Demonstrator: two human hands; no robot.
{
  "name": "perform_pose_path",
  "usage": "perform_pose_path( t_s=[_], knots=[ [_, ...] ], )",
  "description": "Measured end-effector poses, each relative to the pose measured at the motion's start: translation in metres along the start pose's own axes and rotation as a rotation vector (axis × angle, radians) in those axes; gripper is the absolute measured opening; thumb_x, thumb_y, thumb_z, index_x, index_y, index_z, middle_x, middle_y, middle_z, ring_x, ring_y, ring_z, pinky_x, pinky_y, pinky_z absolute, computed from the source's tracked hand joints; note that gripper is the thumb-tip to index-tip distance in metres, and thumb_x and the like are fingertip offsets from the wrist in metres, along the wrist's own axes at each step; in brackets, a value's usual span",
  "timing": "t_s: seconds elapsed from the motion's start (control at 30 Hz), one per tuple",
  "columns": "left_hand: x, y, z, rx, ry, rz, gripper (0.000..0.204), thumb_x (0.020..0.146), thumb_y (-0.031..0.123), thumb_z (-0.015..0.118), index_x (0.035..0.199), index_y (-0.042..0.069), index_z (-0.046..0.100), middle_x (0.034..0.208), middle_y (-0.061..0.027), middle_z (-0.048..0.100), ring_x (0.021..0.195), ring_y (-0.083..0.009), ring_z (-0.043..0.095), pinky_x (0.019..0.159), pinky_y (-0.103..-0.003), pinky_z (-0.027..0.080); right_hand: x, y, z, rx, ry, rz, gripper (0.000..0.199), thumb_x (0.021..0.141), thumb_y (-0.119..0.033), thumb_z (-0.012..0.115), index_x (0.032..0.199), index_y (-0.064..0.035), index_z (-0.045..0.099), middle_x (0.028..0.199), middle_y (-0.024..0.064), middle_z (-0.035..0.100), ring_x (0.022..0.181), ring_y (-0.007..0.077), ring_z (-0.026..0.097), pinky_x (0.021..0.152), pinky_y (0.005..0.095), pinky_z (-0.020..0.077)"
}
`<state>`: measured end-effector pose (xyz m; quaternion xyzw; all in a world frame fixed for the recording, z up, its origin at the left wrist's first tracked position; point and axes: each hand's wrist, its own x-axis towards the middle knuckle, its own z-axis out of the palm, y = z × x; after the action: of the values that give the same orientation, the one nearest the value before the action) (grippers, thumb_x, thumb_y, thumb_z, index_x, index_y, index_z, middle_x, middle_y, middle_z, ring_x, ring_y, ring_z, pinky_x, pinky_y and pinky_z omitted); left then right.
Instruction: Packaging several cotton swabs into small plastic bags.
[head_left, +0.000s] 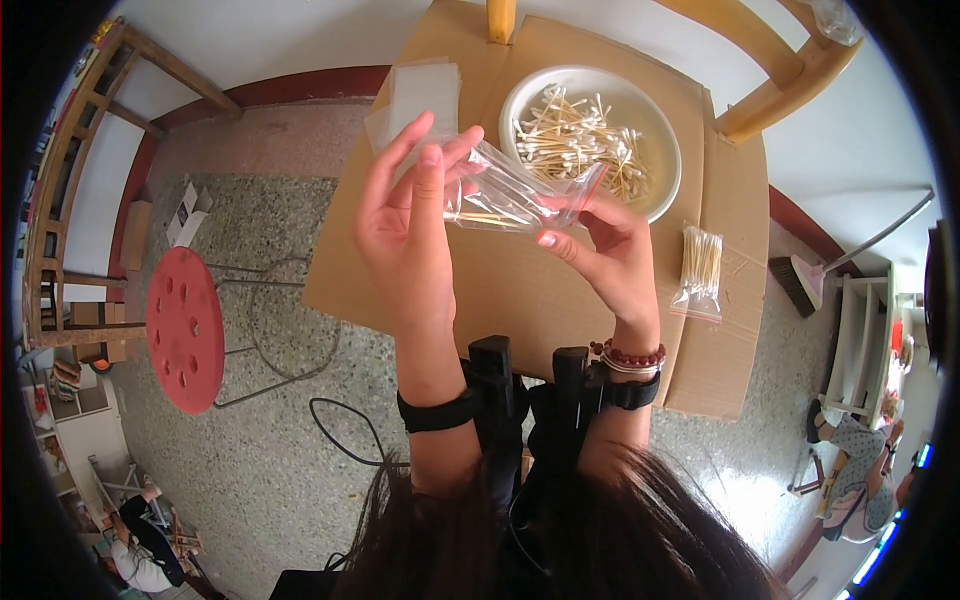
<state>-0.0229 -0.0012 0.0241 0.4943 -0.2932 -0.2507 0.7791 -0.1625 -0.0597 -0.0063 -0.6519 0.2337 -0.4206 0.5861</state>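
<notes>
In front of me, above the cardboard, a clear plastic zip bag [507, 193] with a red strip along its mouth is held up. My right hand [610, 255] grips it at the mouth, thumb below and fingers tucked behind the film. A couple of cotton swabs [480, 218] show along the bag's lower edge. At the bag's other end is my left hand [408, 225], its fingers stretched and apart, close to or touching the film. Just beyond the bag stands a white bowl [665, 180] of loose cotton swabs [575, 130].
A filled bag of cotton swabs [701, 265] lies right of the bowl on the cardboard [510, 300]. Flat clear bags [425, 85] are stacked at the far left. A wooden chair [780, 90] stands behind. A red stool [185, 330] is left; people sit at both lower sides.
</notes>
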Motion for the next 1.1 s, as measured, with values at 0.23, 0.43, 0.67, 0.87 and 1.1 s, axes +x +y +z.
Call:
perform_pose_path(
  t_s=[0.23,0.43,0.67,0.87,1.1],
  knots=[
    [0.000,-0.009,0.004,0.020,-0.030,-0.153,0.038,0.092,0.030,0.048,0.108,-0.004,0.052,0.093,-0.0138,0.063,0.082,-0.0170,0.060,0.074,-0.027,0.047,0.000,0.004,-0.005,0.073,0.232,0.003,0.013,0.077,0.001,0.066,0.089,0.0021,0.065,0.090,0.0062,0.061,0.085,0.0137,0.059,0.076,0.0261,0.0484],
    [-0.003,-0.014,-0.001,0.224,-0.213,-0.202,0.028,0.090,0.024,0.053,0.097,-0.003,0.058,0.087,-0.0104,0.062,0.079,-0.0143,0.059,0.071,-0.027,0.047,0.002,0.006,-0.004,0.141,0.359,-0.013,0.013,0.078,0.003,0.064,0.091,0.0033,0.063,0.094,0.0067,0.060,0.084,0.0138,0.059,0.070,0.0266,0.0535],
    [-0.003,-0.018,-0.003,0.108,-0.157,-0.234,0.020,0.081,0.009,0.065,0.094,-0.004,0.059,0.087,-0.0096,0.063,0.082,-0.0139,0.060,0.074,-0.025,0.048,0.003,0.010,-0.006,0.163,0.319,0.000,0.025,0.077,0.004,0.065,0.100,0.0043,0.057,0.096,0.0088,0.060,0.085,0.0131,0.059,0.075,0.0261,0.0527],
    [-0.003,-0.013,-0.001,0.075,-0.147,-0.196,0.025,0.079,0.005,0.067,0.100,-0.004,0.057,0.084,-0.0096,0.063,0.080,-0.0142,0.061,0.074,-0.024,0.048,0.003,0.008,-0.005,0.198,0.285,0.003,0.034,0.076,0.005,0.065,0.107,0.0033,0.053,0.092,0.0073,0.061,0.084,0.0117,0.059,0.074,0.0233,0.0504],
    [-0.007,-0.007,0.005,0.165,-0.118,-0.089,0.030,0.077,0.003,0.067,0.104,-0.004,0.055,0.078,-0.0083,0.062,0.074,-0.0122,0.060,0.069,-0.023,0.047,0.002,0.004,-0.006,0.195,0.304,0.069,0.033,0.076,0.003,0.066,0.106,0.0011,0.054,0.088,0.0040,0.060,0.081,0.0095,0.058,0.072,0.0231,0.0493]
  ],
)
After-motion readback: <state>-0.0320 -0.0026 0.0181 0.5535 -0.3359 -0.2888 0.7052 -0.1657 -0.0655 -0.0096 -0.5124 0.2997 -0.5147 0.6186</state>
